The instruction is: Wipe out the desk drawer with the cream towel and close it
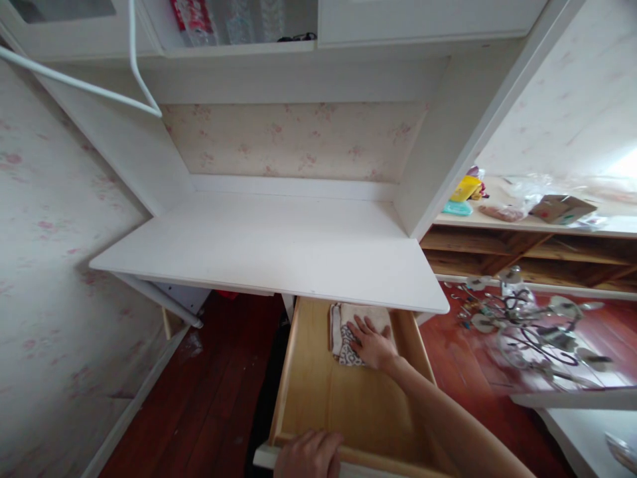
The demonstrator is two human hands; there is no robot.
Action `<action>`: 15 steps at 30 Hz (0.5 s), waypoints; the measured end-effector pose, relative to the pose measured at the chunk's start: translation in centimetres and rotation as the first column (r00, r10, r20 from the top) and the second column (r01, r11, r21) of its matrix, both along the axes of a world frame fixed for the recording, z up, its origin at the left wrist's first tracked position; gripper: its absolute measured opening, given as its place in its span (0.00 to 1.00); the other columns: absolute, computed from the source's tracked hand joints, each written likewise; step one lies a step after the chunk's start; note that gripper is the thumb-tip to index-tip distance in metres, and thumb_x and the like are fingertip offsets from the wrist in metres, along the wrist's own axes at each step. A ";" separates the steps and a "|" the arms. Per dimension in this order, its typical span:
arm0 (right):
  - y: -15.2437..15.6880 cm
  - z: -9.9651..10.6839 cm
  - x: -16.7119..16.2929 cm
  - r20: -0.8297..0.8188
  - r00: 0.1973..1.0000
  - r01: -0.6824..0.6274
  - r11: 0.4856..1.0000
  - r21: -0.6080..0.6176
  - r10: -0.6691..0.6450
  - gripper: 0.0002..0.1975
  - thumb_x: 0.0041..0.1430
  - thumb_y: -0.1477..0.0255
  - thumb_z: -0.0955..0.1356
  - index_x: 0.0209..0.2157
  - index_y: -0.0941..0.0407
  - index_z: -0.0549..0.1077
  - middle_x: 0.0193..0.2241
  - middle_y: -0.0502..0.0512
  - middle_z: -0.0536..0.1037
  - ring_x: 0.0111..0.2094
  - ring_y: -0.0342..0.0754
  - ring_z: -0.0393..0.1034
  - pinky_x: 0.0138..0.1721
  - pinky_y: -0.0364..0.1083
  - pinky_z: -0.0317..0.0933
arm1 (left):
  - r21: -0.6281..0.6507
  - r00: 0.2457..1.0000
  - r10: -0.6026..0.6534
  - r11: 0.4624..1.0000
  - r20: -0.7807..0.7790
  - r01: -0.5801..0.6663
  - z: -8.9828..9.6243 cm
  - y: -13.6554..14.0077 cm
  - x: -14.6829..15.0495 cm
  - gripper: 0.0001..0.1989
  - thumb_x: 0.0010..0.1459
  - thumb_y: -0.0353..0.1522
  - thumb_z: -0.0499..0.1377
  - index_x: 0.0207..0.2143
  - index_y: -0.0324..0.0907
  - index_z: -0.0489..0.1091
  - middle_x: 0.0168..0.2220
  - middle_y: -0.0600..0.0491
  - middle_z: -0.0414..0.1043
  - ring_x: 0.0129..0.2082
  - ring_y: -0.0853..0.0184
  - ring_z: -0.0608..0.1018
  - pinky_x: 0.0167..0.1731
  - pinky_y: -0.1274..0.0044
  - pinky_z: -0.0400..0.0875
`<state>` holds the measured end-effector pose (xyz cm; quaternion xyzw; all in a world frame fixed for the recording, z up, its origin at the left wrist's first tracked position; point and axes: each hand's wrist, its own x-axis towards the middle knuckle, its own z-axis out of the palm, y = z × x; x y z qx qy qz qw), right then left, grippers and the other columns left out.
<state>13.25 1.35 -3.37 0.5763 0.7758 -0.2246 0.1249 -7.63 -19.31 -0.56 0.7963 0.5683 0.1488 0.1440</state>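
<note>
Resting palm-down on a folded cloth [344, 353], our right hand [372, 344] has its fingers spread and closed on nothing. The cloth, part plain beige and part dark-patterned, lies inside the pulled-out wooden drawer [308, 362], at the far end and toward the right wall. Our left hand [308, 455] has its fingers curled over the drawer's front edge, gripping it; we cannot tell where its thumb sits. Directly above the drawer's far end extends the white desktop [269, 245]. To the right we note a chandelier [560, 338] on the red wooden floor [209, 405] and, behind it, a low shelf unit [462, 240] bearing an open box [562, 208] and a yellow item [466, 188].
</note>
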 end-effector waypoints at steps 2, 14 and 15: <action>0.0 0.3 1.4 -0.006 0.999 0.041 0.999 -0.018 -0.041 0.32 0.60 0.59 0.56 0.65 0.45 0.47 0.68 0.51 0.40 0.67 0.60 0.31 0.56 0.75 0.35 | -0.068 1.000 0.013 0.998 -0.003 -0.013 0.9 0.0 0.1 0.14 0.54 0.25 0.52 0.38 0.52 0.71 0.31 0.61 0.77 0.31 0.69 0.78 0.30 0.80 0.66; -4.5 0.8 5.4 -0.180 0.983 -0.068 0.991 -0.119 0.046 0.41 0.47 0.65 0.68 0.64 0.53 0.56 0.66 0.59 0.50 0.65 0.57 0.43 0.61 0.53 0.48 | -0.227 1.000 0.012 0.974 -0.024 -0.017 3.3 0.4 0.5 0.14 0.59 0.26 0.48 0.39 0.51 0.70 0.34 0.59 0.76 0.35 0.68 0.78 0.33 0.79 0.65; -5.6 0.9 5.7 -0.193 0.979 -0.087 0.987 -0.132 0.061 0.42 0.46 0.66 0.69 0.64 0.52 0.56 0.66 0.59 0.50 0.65 0.57 0.43 0.61 0.53 0.48 | -0.229 0.999 0.011 0.973 -0.036 -0.019 3.4 0.4 0.5 0.14 0.59 0.25 0.48 0.38 0.51 0.70 0.34 0.59 0.76 0.34 0.68 0.78 0.32 0.79 0.65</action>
